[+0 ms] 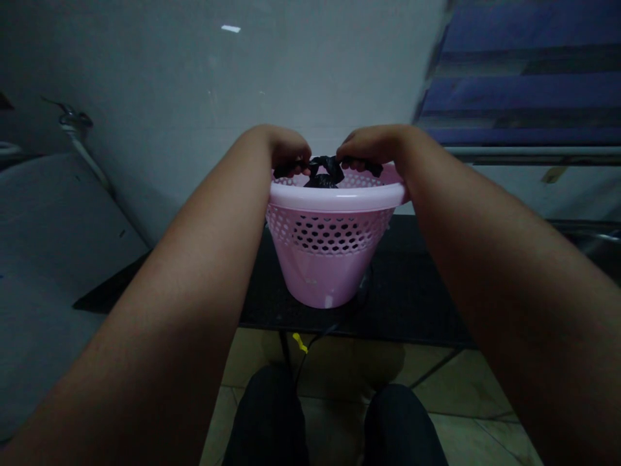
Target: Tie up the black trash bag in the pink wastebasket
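A pink plastic basket (330, 259) with a perforated wall stands on a low black table (417, 298). Inside it sits a black plastic bag (326, 172), of which only the knotted top shows above the rim. My left hand (287, 150) grips the bag's left end just over the rim. My right hand (373, 146) grips its right end. Both hands pull the black plastic apart sideways, with a knot between them. The rest of the bag is hidden by the basket wall.
A grey wall rises behind the table, with a tap and hose (77, 129) at the left. A blue striped surface (524, 77) is at the upper right. My knees (334, 421) show below, over a tiled floor. A yellow tie (299, 342) hangs under the table.
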Demonstrator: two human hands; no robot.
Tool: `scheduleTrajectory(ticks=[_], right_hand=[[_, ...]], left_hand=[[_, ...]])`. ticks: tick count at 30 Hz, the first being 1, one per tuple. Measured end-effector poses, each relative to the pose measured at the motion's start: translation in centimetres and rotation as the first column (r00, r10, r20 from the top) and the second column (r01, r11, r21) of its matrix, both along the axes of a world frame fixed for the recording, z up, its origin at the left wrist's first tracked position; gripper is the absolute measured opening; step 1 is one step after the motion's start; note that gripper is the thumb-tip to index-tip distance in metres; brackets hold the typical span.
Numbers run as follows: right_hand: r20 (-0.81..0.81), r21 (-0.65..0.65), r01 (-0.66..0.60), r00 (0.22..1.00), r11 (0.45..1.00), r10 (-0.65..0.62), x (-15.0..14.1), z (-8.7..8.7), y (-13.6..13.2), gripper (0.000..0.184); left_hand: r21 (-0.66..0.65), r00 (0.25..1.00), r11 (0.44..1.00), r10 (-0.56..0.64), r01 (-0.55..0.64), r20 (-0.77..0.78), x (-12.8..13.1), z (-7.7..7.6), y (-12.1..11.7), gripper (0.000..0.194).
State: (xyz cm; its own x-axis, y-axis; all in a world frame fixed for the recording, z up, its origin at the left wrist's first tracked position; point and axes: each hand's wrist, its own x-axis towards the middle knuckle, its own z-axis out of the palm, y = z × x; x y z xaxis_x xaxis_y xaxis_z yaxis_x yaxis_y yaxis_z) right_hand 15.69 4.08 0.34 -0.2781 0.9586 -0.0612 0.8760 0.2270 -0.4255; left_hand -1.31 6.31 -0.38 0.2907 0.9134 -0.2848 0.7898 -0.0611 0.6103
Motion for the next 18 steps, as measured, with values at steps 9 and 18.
scheduleTrajectory(ticks=[9,18], right_hand=[[-0.022,0.023,-0.013,1.000,1.000,0.014,0.2,0.1,0.8,0.019],[0.006,0.077,-0.066,0.998,0.995,0.066,0.7,0.1,0.8,0.016]], left_hand=[[0.046,0.996,0.997,0.051,-0.054,0.073,0.6,0.6,-1.6,0.017],[0.110,0.999,0.993,0.051,-0.051,0.002,0.4,0.6,-1.3,0.013]])
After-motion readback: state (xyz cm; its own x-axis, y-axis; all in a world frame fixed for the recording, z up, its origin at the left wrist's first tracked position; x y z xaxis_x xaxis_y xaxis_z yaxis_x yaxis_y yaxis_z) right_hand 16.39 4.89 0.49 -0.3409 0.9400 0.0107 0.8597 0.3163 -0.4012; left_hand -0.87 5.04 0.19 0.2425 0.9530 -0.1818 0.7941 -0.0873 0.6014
